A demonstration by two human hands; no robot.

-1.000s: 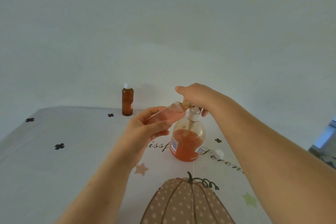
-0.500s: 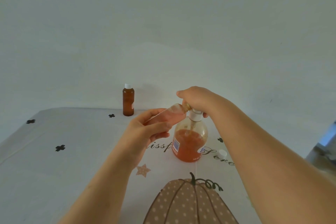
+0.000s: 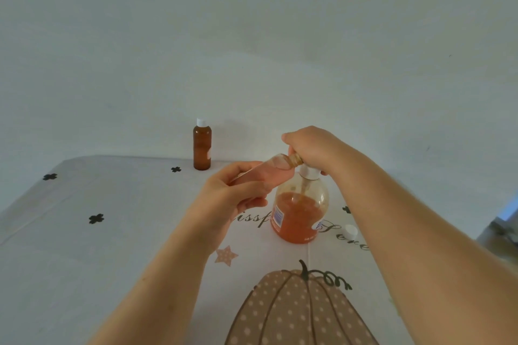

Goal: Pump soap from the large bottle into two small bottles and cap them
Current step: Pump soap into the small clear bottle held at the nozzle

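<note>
The large clear bottle (image 3: pixel 300 213) of orange soap stands mid-table, about half full. My right hand (image 3: pixel 311 147) lies curled over its white pump head, which is mostly hidden beneath it. My left hand (image 3: pixel 235 193) grips a small bottle (image 3: pixel 266 172), tilted, with pinkish soap inside and its open neck held up at the pump's spout. A second small brown bottle (image 3: pixel 201 147) with a white cap stands upright at the table's far edge. A loose white cap (image 3: pixel 351 230) lies on the cloth right of the large bottle.
The table (image 3: pixel 84 246) wears a white cloth printed with black crosses, a star, script lettering and a dotted pumpkin. A plain white wall rises right behind the table. At the far right edge, a bit of floor or furniture shows.
My right hand and the pump head have sunk a little onto the large bottle. The tilted small bottle stays at the spout. The camera view has shifted slightly.
</note>
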